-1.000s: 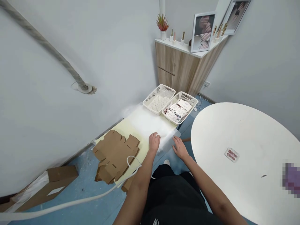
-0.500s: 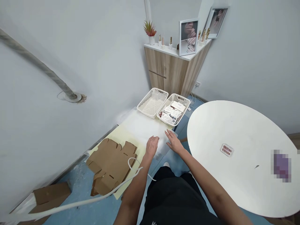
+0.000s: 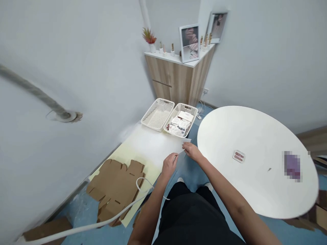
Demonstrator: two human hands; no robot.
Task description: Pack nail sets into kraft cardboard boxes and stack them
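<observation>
A thin white sheet [image 3: 171, 145] lies over the pale yellow board [image 3: 150, 165], and its near edge is lifted. My left hand [image 3: 169, 165] pinches that edge close to the lower corner. Farther along, my right hand [image 3: 191, 150] grips the same edge with its fingertips. Whether the sheet is paper or thin film I cannot tell. Just beyond it stand a white basket [image 3: 165, 127] holding white packets and a second white basket [image 3: 145, 123] with some clear plastic in it.
Flattened brown cardboard [image 3: 116, 180] lies on the board's near end, with a white cable [image 3: 102, 223] crossing in front. To the right stands a white oval table [image 3: 230, 190] bearing a small clear tray [image 3: 239, 156]. A wood-grain cabinet [image 3: 176, 78] fills the corner.
Both hands have gone from open above the sheet to closed on its edge, which is now raised. The view has turned slightly to the right.
</observation>
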